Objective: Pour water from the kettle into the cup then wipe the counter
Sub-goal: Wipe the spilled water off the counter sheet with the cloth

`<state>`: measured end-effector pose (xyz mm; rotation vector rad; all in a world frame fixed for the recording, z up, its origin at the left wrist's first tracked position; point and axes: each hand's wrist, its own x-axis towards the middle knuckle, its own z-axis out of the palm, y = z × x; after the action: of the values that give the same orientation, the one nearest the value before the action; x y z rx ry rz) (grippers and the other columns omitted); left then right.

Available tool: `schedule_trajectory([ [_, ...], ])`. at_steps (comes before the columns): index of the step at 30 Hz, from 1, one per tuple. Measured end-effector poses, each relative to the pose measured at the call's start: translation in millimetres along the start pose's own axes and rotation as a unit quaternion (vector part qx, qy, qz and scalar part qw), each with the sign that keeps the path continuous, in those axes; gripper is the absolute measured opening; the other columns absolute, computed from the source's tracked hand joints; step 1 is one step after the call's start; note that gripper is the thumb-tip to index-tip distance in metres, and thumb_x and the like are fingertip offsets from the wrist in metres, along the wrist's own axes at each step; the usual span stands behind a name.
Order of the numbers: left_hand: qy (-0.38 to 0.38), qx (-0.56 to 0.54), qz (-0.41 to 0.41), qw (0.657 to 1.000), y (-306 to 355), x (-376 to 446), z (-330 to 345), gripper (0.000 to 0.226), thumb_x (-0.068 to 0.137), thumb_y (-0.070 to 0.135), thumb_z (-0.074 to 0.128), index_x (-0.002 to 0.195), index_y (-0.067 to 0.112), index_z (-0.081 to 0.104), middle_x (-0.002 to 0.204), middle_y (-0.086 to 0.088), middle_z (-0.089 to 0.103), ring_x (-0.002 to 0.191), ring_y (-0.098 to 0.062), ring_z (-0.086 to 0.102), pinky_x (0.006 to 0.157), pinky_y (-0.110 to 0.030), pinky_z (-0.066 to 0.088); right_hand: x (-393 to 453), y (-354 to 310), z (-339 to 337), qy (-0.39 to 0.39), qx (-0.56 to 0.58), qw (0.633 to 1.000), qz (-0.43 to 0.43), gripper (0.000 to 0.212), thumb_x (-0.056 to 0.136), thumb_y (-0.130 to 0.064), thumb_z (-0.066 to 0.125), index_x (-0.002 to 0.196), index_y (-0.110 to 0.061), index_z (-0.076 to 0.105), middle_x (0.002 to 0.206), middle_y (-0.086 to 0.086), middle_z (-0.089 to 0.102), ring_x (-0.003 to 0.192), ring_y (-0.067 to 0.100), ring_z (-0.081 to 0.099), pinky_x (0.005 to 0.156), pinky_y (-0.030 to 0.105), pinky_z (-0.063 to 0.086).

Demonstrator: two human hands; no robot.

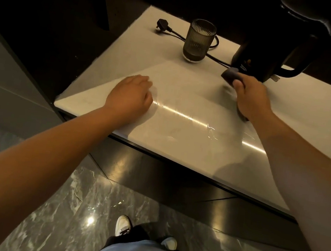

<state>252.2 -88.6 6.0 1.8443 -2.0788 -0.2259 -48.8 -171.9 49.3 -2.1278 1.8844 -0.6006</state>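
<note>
A ribbed smoky glass cup [198, 41] stands upright at the back of the white counter [179, 78]. The black kettle [260, 53] sits to its right, with its handle toward the right. My right hand [250, 96] presses a dark cloth [230, 74] onto the counter just in front of the kettle's base. A further bit of the cloth shows under my wrist. My left hand [132, 95] rests on the counter near its left front corner, fingers curled and holding nothing. A small patch of water [212, 132] glistens near the front edge, between my arms.
The kettle's black cord and plug [162, 25] lie behind the cup. Dark cabinet walls close in the counter at the left and back. Below the front edge are dark glossy cabinet fronts and a marble floor [78, 208] where my shoes stand.
</note>
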Motion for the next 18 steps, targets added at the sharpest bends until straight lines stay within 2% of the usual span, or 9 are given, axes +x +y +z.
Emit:
schedule_trajectory([
  [4,-0.012,0.008,0.011,1.000,11,7,10,0.041,0.095,0.023,0.037,0.126,0.005,0.056,0.133,-0.013,0.055,0.122,-0.028,0.048,0.106,-0.038,0.032,35,15,4,-0.004,-0.070,0.997,0.008,0.041,0.100,-0.034,0.041,0.138,-0.019,0.047,0.130,0.015,0.055,0.115,0.036,0.052,0.099,0.047,0.042],
  [6,-0.014,0.019,0.011,1.000,8,9,14,0.040,0.094,0.026,0.034,0.118,0.005,0.058,0.127,-0.014,0.058,0.118,-0.029,0.050,0.103,-0.040,0.036,47,21,7,-0.035,-0.111,0.993,0.001,0.042,0.100,-0.035,0.040,0.139,-0.021,0.046,0.133,0.014,0.054,0.118,0.036,0.050,0.101,0.048,0.040],
  [9,-0.013,0.025,0.011,1.000,5,9,17,0.040,0.093,0.029,0.032,0.113,0.007,0.060,0.122,-0.013,0.060,0.114,-0.028,0.051,0.101,-0.040,0.038,52,27,16,-0.103,-0.132,0.986,-0.017,0.046,0.101,-0.034,0.038,0.145,-0.020,0.036,0.149,0.011,0.041,0.132,0.035,0.039,0.111,0.046,0.030],
  [12,-0.006,0.025,0.016,1.000,8,8,16,0.040,0.092,0.028,0.034,0.113,0.007,0.060,0.124,-0.012,0.060,0.116,-0.029,0.051,0.103,-0.039,0.037,49,28,20,-0.129,-0.129,0.983,-0.027,0.051,0.103,-0.035,0.033,0.150,-0.020,0.025,0.159,0.003,0.023,0.143,0.030,0.024,0.116,0.042,0.019],
  [18,0.022,0.026,0.028,0.999,13,5,13,0.032,0.091,0.021,0.040,0.107,0.004,0.061,0.117,-0.013,0.061,0.111,-0.030,0.052,0.098,-0.037,0.036,17,18,15,-0.172,-0.119,0.974,-0.083,0.051,0.103,-0.033,0.034,0.150,-0.018,0.024,0.160,0.005,0.020,0.145,0.025,0.019,0.117,0.038,0.013],
])
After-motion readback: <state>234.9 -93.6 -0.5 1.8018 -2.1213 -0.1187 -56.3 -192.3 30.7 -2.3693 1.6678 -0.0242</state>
